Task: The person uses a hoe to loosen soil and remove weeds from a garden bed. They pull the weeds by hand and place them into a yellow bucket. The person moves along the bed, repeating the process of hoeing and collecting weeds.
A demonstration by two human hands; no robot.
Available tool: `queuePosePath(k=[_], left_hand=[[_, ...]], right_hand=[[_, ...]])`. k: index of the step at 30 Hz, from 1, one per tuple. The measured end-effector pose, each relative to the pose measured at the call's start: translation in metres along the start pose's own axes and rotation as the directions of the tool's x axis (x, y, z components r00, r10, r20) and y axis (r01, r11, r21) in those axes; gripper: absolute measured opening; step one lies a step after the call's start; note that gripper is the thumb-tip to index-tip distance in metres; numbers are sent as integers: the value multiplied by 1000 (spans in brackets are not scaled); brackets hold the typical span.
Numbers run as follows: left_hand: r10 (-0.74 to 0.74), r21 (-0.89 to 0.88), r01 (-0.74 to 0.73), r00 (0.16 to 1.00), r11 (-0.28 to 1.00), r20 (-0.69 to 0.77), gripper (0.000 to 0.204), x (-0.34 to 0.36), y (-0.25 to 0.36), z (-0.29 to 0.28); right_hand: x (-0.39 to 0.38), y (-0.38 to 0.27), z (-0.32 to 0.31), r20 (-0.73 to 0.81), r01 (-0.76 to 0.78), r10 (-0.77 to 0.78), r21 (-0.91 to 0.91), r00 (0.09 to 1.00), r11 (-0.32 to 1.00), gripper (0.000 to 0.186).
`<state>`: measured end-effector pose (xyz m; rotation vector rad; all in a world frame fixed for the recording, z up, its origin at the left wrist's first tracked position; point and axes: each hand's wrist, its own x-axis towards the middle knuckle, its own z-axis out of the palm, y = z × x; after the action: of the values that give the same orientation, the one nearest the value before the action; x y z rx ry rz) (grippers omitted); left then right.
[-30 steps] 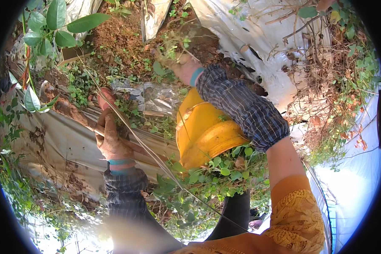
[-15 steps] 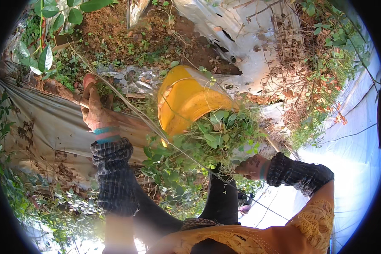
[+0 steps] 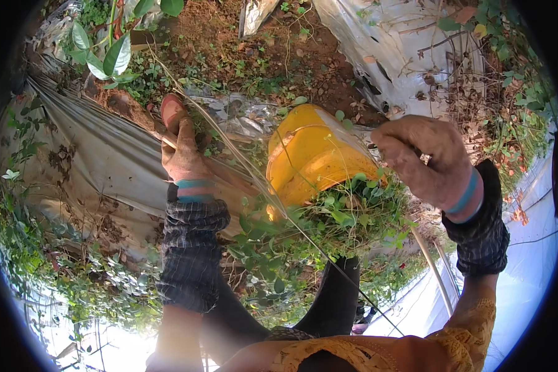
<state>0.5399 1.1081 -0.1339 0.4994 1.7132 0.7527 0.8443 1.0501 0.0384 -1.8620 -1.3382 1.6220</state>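
Note:
My left hand [image 3: 183, 155], in a soiled glove with a pink and teal cuff, is closed on a brown, rusty-looking hand tool [image 3: 127, 106]. Its exact kind does not show. A yellow bucket [image 3: 304, 139] lies tipped on its side between my hands, its mouth toward me. Pulled green weeds [image 3: 353, 208] are heaped at and in the mouth. Beside the bucket's right side, my gloved right hand [image 3: 425, 161] is raised with fingers curled and pinched toward the thumb. Whatever the fingertips may hold cannot be made out.
Pale plastic sheeting [image 3: 99, 173] covers the ground at left, and more sheeting [image 3: 378, 37] lies at the far right. A long thin stem [image 3: 229, 152] crosses before the bucket. Leafy rose-like shoots [image 3: 115, 59] stand far left. A pale stick [image 3: 433, 266] leans at right.
My right hand has risen from below the weed heap to beside the bucket's right side. My left hand keeps its hold on the tool. The view has shifted, so the scene sits further right.

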Motion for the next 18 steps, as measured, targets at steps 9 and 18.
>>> queuePosePath(k=[9,18], left_hand=[[-59,-63,61,998,996,22,28,14,-3,1],[-100,-86,91,990,992,-97,28,30,11,-2]], right_hand=[[260,282,195,240,-624,840,-576,487,527,55],[254,312,211,315,-572,679,-372,663,731,49]])
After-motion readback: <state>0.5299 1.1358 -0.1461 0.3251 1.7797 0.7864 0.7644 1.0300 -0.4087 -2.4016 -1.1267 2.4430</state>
